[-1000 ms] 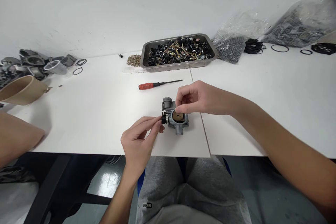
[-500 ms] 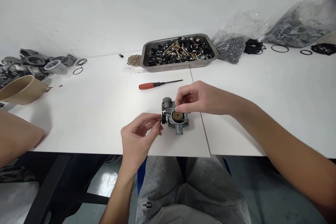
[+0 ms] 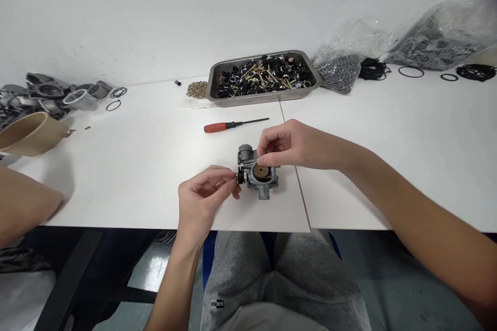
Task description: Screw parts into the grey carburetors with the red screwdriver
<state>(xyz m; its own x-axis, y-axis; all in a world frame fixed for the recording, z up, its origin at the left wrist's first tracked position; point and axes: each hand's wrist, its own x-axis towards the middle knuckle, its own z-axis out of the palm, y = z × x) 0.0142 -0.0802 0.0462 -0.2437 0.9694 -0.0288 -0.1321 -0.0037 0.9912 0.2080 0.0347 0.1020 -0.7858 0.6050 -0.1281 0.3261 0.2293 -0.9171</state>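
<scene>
A grey metal carburetor (image 3: pixel 264 192) sits on the white table in front of me, a flat brass-coloured disc (image 3: pixel 259 171) showing in its round opening. At its left side, my left hand (image 3: pixel 207 194) pinches the end of a small black knob-like fitting (image 3: pixel 241 176) between thumb and fingertips. From the upper right, my right hand (image 3: pixel 280 146) reaches over the carburetor, its fingers curled and the thumb and fingertip closed at the rim beside the disc. Those fingertips cover part of the body. Behind the carburetor lies a screwdriver (image 3: pixel 216 128) with a red and black handle.
A metal tray (image 3: pixel 254 100) of mixed small parts stands at the back, brass pieces (image 3: pixel 197 89) beside it. Bags of grey parts (image 3: pixel 337 73) and black rings (image 3: pixel 410 72) lie right. Carburetor bodies (image 3: pixel 48 88), a clear cup (image 3: pixel 81 99) and another person's arm (image 3: pixel 27 199) are left.
Both hands keep their places at the carburetor. My left fingers have shifted slightly on the black fitting, and the whole view has moved a little.
</scene>
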